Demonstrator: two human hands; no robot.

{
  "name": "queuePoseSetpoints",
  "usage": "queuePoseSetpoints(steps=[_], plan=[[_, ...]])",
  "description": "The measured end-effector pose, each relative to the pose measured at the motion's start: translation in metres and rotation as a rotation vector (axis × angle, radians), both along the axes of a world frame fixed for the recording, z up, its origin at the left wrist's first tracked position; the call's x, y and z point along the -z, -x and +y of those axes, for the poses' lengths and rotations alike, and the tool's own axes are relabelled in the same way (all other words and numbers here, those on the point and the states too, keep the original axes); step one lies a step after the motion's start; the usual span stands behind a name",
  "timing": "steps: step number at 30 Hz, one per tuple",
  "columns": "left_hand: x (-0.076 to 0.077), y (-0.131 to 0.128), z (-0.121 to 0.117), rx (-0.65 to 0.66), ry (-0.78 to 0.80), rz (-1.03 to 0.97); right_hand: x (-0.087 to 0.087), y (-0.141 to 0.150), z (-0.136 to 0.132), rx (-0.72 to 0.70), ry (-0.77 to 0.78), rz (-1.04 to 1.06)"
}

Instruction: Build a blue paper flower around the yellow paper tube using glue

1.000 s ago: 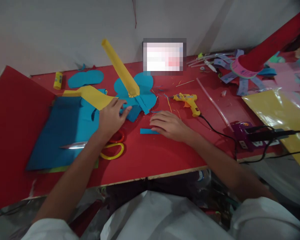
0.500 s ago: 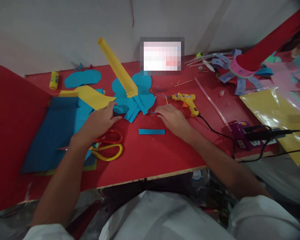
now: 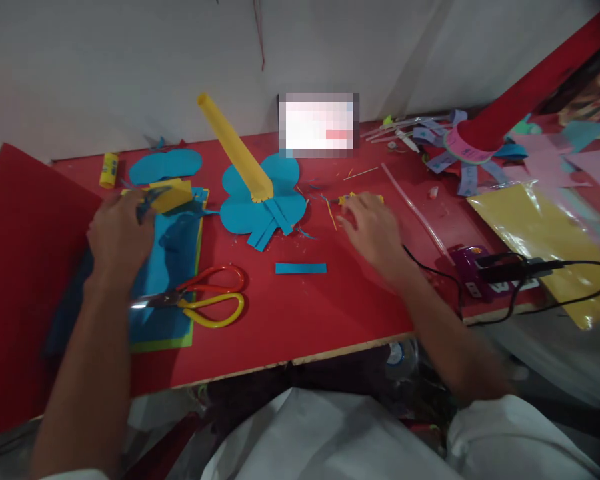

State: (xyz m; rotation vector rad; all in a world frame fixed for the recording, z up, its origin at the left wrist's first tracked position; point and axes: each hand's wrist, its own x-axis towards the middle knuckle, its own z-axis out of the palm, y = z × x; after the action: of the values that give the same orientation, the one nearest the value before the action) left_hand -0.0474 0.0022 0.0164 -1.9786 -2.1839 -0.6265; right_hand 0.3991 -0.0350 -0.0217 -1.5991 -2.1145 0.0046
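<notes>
My left hand (image 3: 121, 230), blurred by motion, is over the paper stack on the left. Its fingers close on a dark blue paper piece (image 3: 153, 198), in front of a yellow paper piece (image 3: 176, 196). My right hand (image 3: 373, 230) lies over a yellow glue gun (image 3: 363, 199), fingers curled down on it and hiding its handle. Between the hands a blue paper flower shape (image 3: 237, 217) carries a rolled yellow paper tube (image 3: 235, 148). A short blue paper strip (image 3: 301, 268) lies in front of it.
Scissors (image 3: 215, 300) with red and yellow handles rest on blue sheets (image 3: 167, 327). A glue stick (image 3: 109, 171) and blue cutout (image 3: 166, 165) are behind. At the right are a clear stick (image 3: 417, 210), a purple power box (image 3: 473, 270), cords and a yellow plastic packet (image 3: 545, 240).
My left hand has moved left from beside the flower with the blue paper piece, and the yellow paper has shifted. My right hand has moved right onto the glue gun.
</notes>
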Motion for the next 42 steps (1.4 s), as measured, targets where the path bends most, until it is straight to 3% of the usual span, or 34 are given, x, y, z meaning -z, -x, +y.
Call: queuePoseSetpoints(steps=[2, 4, 7, 10, 14, 18, 21, 23, 27, 32, 35, 38, 42], plan=[[-0.007, 0.007, 0.004, 0.037, -0.115, -0.016, -0.009, -0.018, -0.003, 0.205, 0.056, -0.101], [-0.012, 0.004, 0.008, 0.137, -0.230, -0.024, -0.013, -0.032, -0.006, 0.314, 0.168, -0.181], [-0.021, -0.019, 0.016, 0.271, -0.339, -0.058, -0.010, -0.041, -0.007, 0.327, 0.274, -0.214], [-0.031, -0.057, 0.019, 0.373, -0.350, -0.124, -0.005, -0.040, -0.002, 0.325, 0.242, -0.177], [-0.044, -0.108, 0.007, 0.531, -0.428, -0.183, -0.002, -0.034, 0.007, 0.374, 0.177, -0.141], [-0.049, -0.137, -0.011, 0.671, -0.435, -0.192, -0.008, -0.040, 0.008, 0.366, 0.248, -0.172], [-0.044, -0.145, -0.022, 0.755, -0.404, -0.204, -0.016, -0.057, 0.005, 0.417, 0.307, -0.156], [-0.037, -0.146, -0.026, 0.797, -0.370, -0.230, -0.019, -0.070, 0.003, 0.527, 0.323, -0.192], [-0.020, -0.144, -0.030, 0.813, -0.256, -0.286, -0.016, -0.086, 0.000, 0.623, 0.397, -0.285], [-0.007, -0.149, -0.033, 0.830, -0.182, -0.279, -0.014, -0.085, 0.000, 0.573, 0.406, -0.260], [-0.002, -0.158, -0.036, 0.932, -0.208, -0.271, -0.026, -0.078, -0.002, 0.576, 0.362, -0.202], [0.006, -0.174, -0.036, 0.976, -0.137, -0.317, -0.041, -0.064, -0.007, 0.576, 0.220, -0.158], [0.012, -0.205, -0.029, 0.932, 0.171, -0.649, -0.050, -0.030, -0.016, 0.301, 0.025, -0.107]])
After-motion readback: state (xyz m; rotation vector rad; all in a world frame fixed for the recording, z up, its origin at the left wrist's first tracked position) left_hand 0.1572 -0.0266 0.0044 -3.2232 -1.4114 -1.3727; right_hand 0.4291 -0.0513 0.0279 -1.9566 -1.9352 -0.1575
